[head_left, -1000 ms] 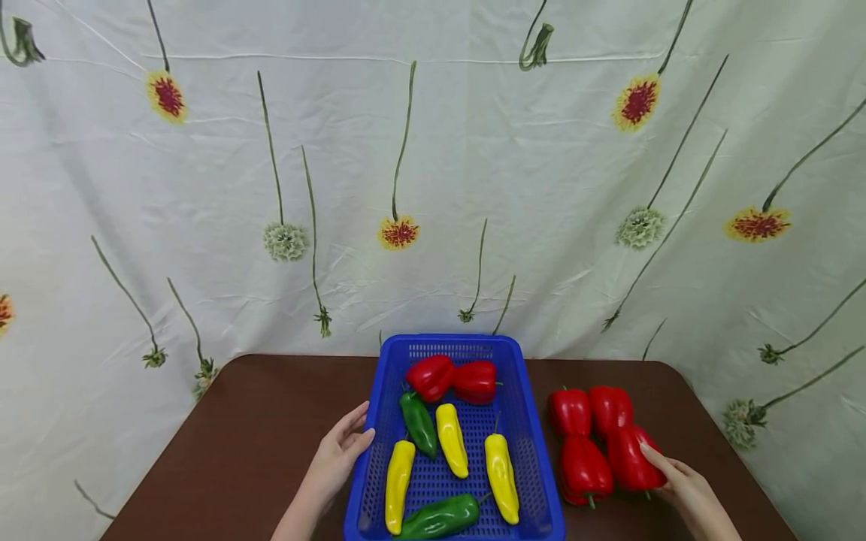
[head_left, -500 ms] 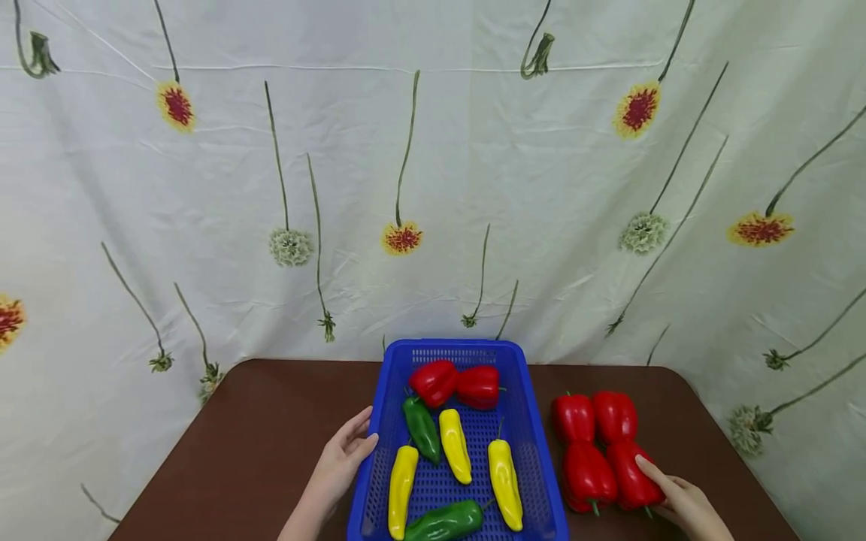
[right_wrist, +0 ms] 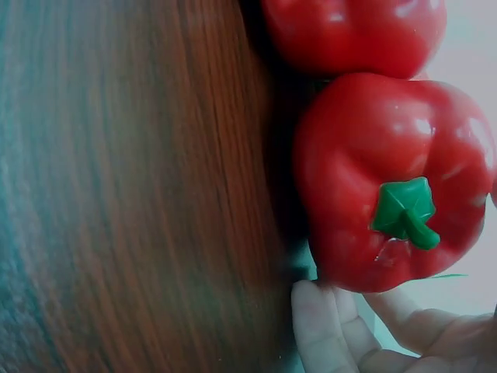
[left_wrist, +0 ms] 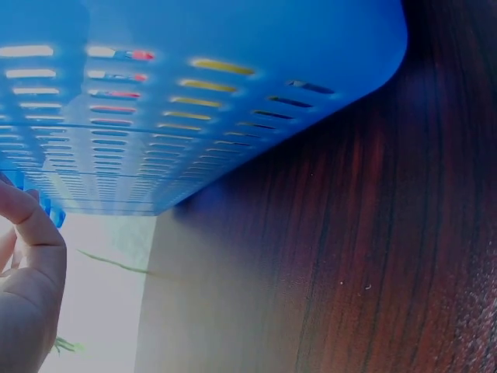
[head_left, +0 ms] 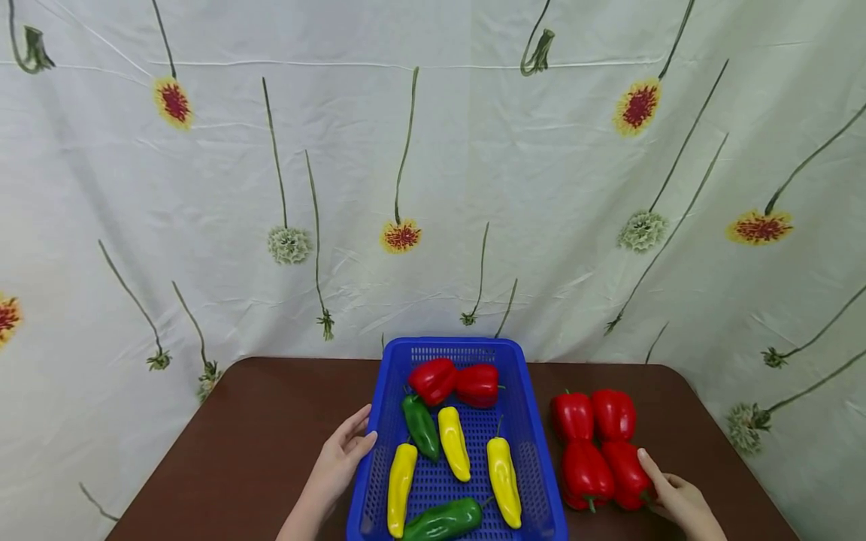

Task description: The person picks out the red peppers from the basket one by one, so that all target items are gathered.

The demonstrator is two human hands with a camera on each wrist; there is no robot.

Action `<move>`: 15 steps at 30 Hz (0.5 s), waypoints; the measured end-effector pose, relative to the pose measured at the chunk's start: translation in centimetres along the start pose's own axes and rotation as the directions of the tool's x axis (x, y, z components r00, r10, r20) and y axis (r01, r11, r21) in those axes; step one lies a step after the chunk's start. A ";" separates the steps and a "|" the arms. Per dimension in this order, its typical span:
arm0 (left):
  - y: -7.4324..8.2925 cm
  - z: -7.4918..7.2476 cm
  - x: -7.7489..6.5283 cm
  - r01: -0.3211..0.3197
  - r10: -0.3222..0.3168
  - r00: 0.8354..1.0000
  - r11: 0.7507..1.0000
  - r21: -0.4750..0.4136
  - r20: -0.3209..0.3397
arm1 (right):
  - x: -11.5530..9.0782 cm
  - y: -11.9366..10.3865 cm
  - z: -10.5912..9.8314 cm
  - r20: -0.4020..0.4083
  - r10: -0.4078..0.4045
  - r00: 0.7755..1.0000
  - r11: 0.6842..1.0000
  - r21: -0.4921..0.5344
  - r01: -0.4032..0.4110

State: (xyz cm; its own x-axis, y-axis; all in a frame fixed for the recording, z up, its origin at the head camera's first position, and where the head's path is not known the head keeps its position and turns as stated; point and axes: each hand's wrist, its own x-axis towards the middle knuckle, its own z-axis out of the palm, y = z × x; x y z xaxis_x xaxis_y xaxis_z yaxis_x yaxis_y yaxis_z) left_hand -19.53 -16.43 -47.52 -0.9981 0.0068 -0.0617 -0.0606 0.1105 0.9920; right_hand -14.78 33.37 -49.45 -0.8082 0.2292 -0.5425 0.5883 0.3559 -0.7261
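A blue perforated basket (head_left: 541, 451) stands on the brown table, holding two red bell peppers (head_left: 433, 381), two green peppers (head_left: 443, 518) and three long yellow peppers (head_left: 502, 481). My left hand (head_left: 338, 454) holds its left rim, thumb at the top edge and fingers against the outer side. To the right of the basket, several red bell peppers (head_left: 586, 473) lie in a two-by-two cluster. Against the near right one, a red bell pepper (right_wrist: 388, 155) with a green stem, my right hand (head_left: 679, 502) rests its thumb and fingers along the right side.
The dark brown table (head_left: 284, 406) has rounded far corners and ends at a white curtain (head_left: 433, 150) printed with flowers. Brown tabletop lies left of the basket, and a narrow strip separates it from the pepper cluster.
My right hand has moved the near right bell pepper slightly left, so it sits closer beside its neighbour. My left hand stays at the basket rim; the view has shifted a little.
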 end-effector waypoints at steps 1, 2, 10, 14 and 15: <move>0.0 0.0 0.0 -0.001 0.001 1.000 1.000 -0.002 0.001 | -0.1 0.0 0.0 -0.001 -0.002 1.000 1.000 -0.008 0.002; 0.0 0.0 0.0 0.000 0.000 1.000 1.000 -0.004 0.002 | -0.1 -0.1 0.0 -0.002 -0.002 1.000 1.000 -0.018 0.002; -0.1 -0.1 0.0 -0.005 0.005 1.000 1.000 0.014 0.002 | -0.6 -0.8 -0.7 -0.030 0.002 1.000 0.999 -0.045 -0.004; -0.1 -0.1 0.0 -0.008 0.008 1.000 1.000 0.009 0.002 | -1.1 -1.9 -1.2 -0.073 -0.017 0.997 0.997 -0.077 0.011; -0.1 -0.1 0.0 -0.007 0.007 1.000 1.000 0.007 0.004 | -1.3 -2.3 -1.2 -0.087 -0.029 0.996 0.997 -0.075 0.022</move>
State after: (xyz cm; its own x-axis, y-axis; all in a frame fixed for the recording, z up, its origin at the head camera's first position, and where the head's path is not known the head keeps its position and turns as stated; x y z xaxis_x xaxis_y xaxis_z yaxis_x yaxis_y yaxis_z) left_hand -19.50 -16.54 -47.59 -0.9984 0.0114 -0.0552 -0.0535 0.1169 0.9917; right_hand -15.13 33.36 -46.55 -0.8242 0.2968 -0.4823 0.5663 0.4282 -0.7042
